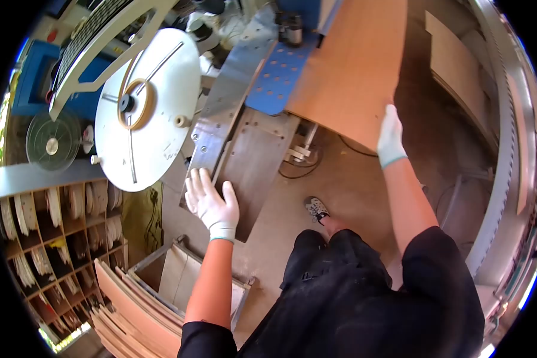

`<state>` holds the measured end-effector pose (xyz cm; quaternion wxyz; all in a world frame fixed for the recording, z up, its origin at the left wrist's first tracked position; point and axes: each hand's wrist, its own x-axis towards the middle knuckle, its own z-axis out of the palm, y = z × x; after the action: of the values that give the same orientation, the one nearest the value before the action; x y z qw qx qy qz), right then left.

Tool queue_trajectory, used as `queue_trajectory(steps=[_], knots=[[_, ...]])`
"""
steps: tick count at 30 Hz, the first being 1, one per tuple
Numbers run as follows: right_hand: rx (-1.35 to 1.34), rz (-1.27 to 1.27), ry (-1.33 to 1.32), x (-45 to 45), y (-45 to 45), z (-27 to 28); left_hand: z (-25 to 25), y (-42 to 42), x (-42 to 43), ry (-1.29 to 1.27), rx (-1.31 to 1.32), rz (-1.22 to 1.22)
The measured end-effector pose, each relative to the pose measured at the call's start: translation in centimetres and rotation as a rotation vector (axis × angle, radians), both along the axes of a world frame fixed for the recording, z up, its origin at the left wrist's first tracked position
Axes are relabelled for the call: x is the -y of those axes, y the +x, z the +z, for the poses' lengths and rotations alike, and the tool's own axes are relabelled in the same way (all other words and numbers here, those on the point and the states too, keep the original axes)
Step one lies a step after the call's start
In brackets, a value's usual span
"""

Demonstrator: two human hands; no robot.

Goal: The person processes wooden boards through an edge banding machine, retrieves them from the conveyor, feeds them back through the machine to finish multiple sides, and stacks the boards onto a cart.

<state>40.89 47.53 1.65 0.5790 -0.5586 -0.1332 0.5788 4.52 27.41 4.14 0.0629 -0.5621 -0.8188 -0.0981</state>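
Note:
A large wood-coloured panel [352,65] lies across the blue perforated plate [275,80] of a machine and reaches out to the right. My right hand [391,134], in a white glove, is at the panel's right edge near its front corner, with the fingers partly hidden by the edge. My left hand [212,201], also gloved in white, is spread open over the near end of the metal machine bed [253,161] and holds nothing. Left of the bed stands a big white disc [170,113] with a roll of edge band [142,104] at its centre.
Shelves of rolls [59,238] stand at the left, with stacked panels [137,304] and a cart [182,277] at the lower left. More boards [459,71] lean at the upper right, beside a long metal rail [501,179]. A cable [298,177] lies on the floor.

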Motion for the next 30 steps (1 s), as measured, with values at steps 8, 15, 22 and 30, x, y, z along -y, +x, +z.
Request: queue_trajectory(steps=[8,15,22,30], knots=[[-0.24,0.658,0.09,16.8,-4.8,-4.0,-0.4,-0.3,-0.2,0.087,-0.061,-0.028],[1.158,1.901,0.01,38.7,6.2,-1.5,-1.7,-0.9,-0.4,0.065,0.026,0.034],[1.369,0.878,-0.525,49.1,32.9,3.9,0.0,1.0,1.7,-0.191,0.042,0.094],[1.033,0.359,-0.786,62.9,42.8,3.7,-6.7,0.0,6.0,-0.343,-0.177,-0.134]])
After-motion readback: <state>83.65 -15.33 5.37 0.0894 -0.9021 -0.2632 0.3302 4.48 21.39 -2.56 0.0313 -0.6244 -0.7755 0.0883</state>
